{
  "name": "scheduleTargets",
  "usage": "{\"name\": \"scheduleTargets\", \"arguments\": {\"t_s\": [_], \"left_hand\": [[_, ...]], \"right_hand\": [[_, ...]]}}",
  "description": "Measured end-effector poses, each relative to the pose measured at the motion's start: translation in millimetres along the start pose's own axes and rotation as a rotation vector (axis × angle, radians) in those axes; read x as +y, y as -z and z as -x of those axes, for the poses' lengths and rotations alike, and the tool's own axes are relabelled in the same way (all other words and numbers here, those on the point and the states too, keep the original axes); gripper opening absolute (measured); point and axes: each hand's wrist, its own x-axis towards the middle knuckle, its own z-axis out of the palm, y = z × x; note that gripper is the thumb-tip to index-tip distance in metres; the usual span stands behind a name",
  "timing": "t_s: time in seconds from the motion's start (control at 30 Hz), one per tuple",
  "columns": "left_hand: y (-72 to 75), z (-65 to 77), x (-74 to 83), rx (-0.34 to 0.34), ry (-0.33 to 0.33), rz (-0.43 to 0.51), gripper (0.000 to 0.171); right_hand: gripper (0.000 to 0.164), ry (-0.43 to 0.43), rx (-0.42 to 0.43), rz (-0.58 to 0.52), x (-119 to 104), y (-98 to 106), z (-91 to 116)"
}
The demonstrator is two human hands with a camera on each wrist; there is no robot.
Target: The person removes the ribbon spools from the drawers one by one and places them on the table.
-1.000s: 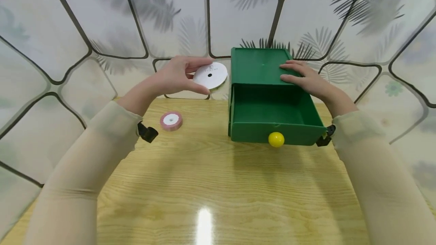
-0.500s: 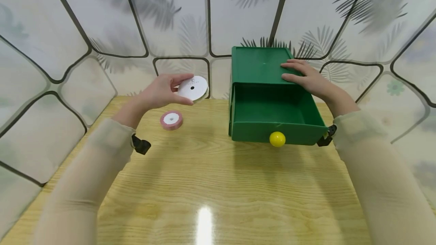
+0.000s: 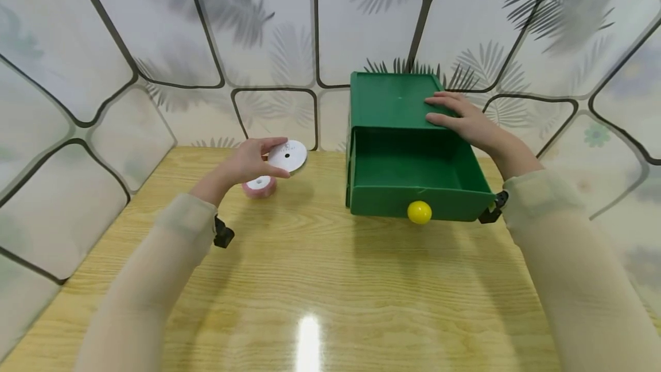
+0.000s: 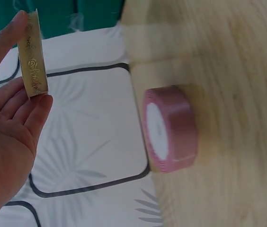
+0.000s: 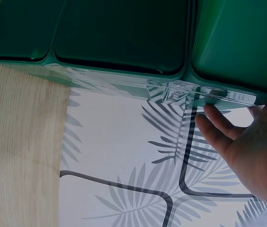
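Note:
Between thumb and fingers my left hand [image 3: 247, 161] pinches a ribbon spool [image 3: 296, 157] with a white round face; the left wrist view shows its gold ribbon edge [image 4: 33, 64] with printed writing. A pink ribbon spool [image 3: 260, 189] lies on the table just below that hand, partly hidden by it in the head view. The left wrist view shows the pink spool [image 4: 183, 127] apart from the held one. My right hand [image 3: 467, 122] rests on the top of a green drawer box [image 3: 389, 99], fingers extended at its right edge. The box's drawer [image 3: 382, 200] is pulled out, with bare inner walls.
A yellow round knob [image 3: 419, 212] juts from the drawer front. The wooden table [image 3: 258, 280] meets a patterned wall covering [image 3: 263, 39] behind the box and at the left. Clear tape [image 5: 171, 90] runs along the box's side in the right wrist view.
My left hand has carried the gold ribbon spool leftward from beside the box and down toward the table near the pink spool. The right hand, box and pink spool have stayed put.

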Motion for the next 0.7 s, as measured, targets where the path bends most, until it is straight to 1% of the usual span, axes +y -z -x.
{"name": "scheduleTargets", "arguments": {"t_s": [0.2,0.33,0.53,0.6,0.7], "left_hand": [[-12.6,-4.1,-15.5,-0.013,0.009,0.014,0.084],[-21.2,-7.8,-22.7,-0.011,0.01,0.02,0.084],[-32.7,-13.9,-31.2,0.005,0.032,0.005,0.084],[-35.8,-16.0,-33.5,-0.001,0.043,-0.007,0.084],[-40.7,-19.2,-37.0,-0.02,0.071,-0.001,0.085]], "right_hand": [[0.064,0.011,0.002,0.005,1,0,0],[0.064,0.011,0.0,0.006,1,0,0],[0.065,0.005,0.0,-0.001,-1,0,1],[0.065,0.003,0.002,-0.001,-1,0,2],[0.064,0.01,0.006,-0.003,0,0,2]]}}
